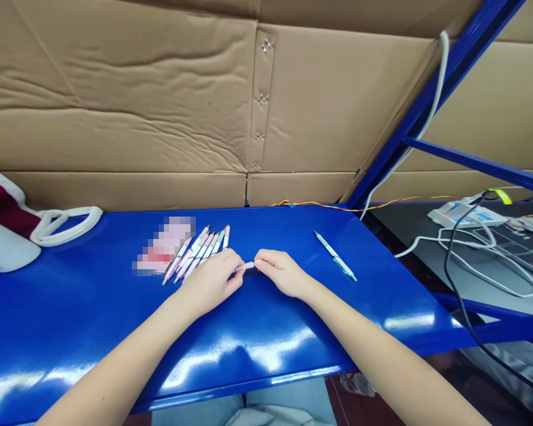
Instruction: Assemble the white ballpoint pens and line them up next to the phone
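Between my two hands, above the blue table (pixel 266 307), is a short pale pink pen part (pixel 247 266). The fingers of my left hand (pixel 213 278) pinch its left end. At its right end, the thumb and fingers of my right hand (pixel 282 272) are closed on the tip, and what exactly they grip there is hidden. Just beyond my left hand lie several pens (pixel 199 248) side by side, pastel and white with dark tips, partly covered by that hand. A single mint-and-white pen (pixel 336 255) rests apart, to the right of my right hand.
A blurred pink item (pixel 171 239) lies left of the pens. A white cylindrical object (pixel 6 251) and a white looped strap (pixel 66 228) are at the far left. Brown cardboard (pixel 160 106) stands behind the table. On the right are a blue metal frame (pixel 426 112) and tangled white cables (pixel 484 248).
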The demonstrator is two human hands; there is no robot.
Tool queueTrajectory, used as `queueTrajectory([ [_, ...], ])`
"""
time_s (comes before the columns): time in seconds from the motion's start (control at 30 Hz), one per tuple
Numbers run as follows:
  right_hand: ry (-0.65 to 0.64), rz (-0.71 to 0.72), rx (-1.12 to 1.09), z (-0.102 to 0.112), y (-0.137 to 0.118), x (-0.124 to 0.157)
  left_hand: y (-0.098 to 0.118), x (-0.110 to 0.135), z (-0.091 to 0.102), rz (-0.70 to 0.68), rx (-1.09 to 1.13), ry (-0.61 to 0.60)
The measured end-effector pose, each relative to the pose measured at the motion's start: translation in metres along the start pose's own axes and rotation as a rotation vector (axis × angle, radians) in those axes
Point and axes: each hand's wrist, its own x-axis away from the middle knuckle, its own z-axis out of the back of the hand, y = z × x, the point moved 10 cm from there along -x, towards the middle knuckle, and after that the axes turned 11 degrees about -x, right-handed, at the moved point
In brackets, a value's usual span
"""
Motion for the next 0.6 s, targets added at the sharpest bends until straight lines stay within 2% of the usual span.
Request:
queueTrajectory([
  [0.1,0.040,-0.003,-0.047,0.010,-0.005,0.000,-0.009,0.000,0.005,0.074,0.015,-0.010],
  [0.17,0.097,-0.017,-0.048,0.019,-0.004,0.001,-0.018,0.001,0.006,0.137,-0.025,-0.062],
  [0.3,0.170,-0.025,-0.031,0.030,0.001,0.001,-0.021,0.001,0.000,0.123,-0.055,-0.147],
  [0.5,0.249,-0.051,-0.108,0.035,0.009,0.004,-0.017,-0.001,-0.004,0.086,-0.027,-0.084],
  [0.6,0.289,-0.099,-0.338,0.029,0.014,0.005,-0.012,-0.001,-0.006,0.098,-0.002,-0.059],
])
